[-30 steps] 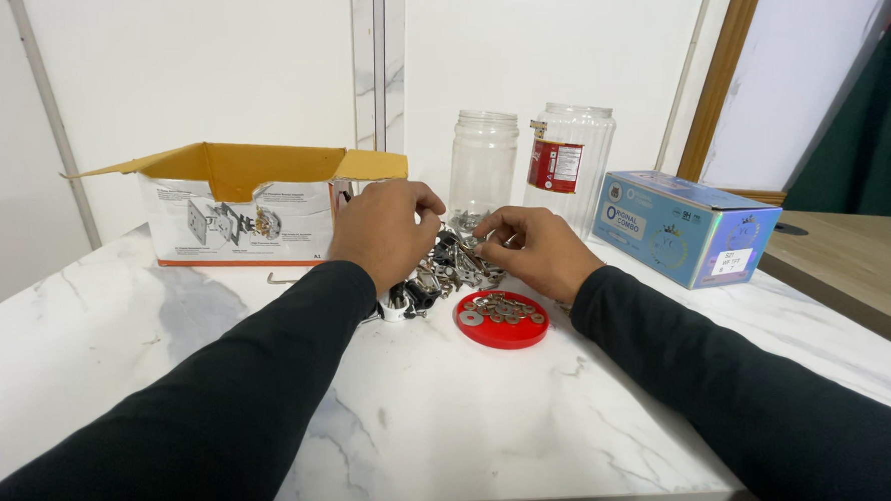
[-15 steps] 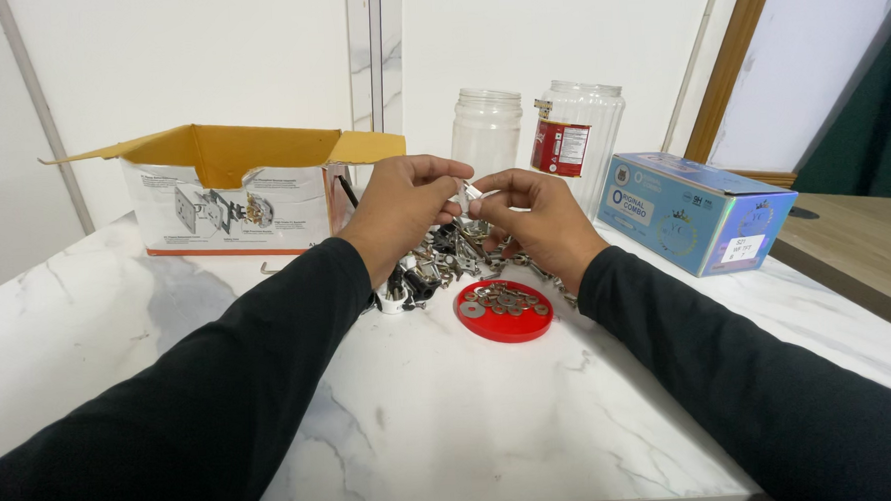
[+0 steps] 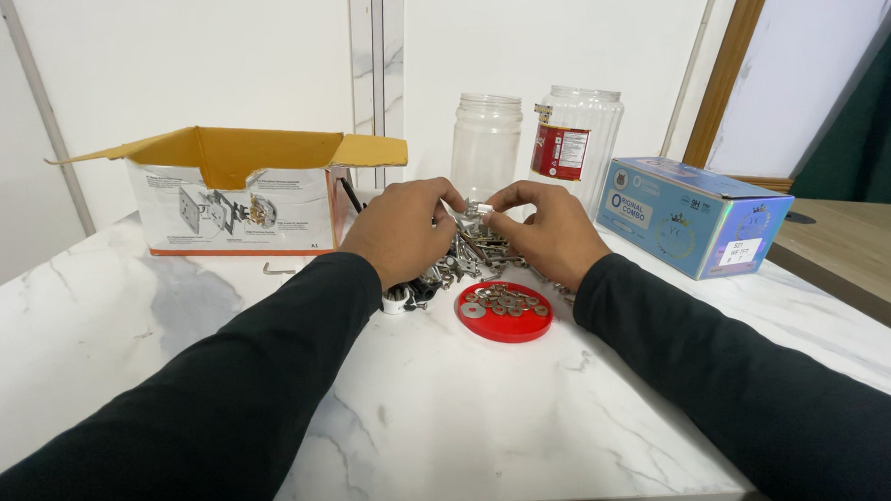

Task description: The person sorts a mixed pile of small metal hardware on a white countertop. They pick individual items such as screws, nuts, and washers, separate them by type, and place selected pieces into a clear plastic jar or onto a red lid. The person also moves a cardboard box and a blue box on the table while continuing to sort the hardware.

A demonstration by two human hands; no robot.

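Note:
My left hand (image 3: 404,227) and my right hand (image 3: 550,231) meet above a heap of metal hardware (image 3: 466,258) on the marble table (image 3: 453,410). Both pinch one small silvery part (image 3: 479,211) between their fingertips. Just in front of the heap lies a red lid (image 3: 505,310) holding several washers. Black sleeves cover both forearms.
An open cardboard box (image 3: 238,194) stands at the back left, with a small metal key (image 3: 278,271) lying before it. Two clear plastic jars (image 3: 486,144) (image 3: 581,139) stand behind the heap, one with a red label. A blue box (image 3: 694,213) sits at the right. A wooden surface (image 3: 856,253) adjoins the table.
Both hands have lifted from the heap and come together in the air, now pinching a small metal part. The view has shifted slightly.

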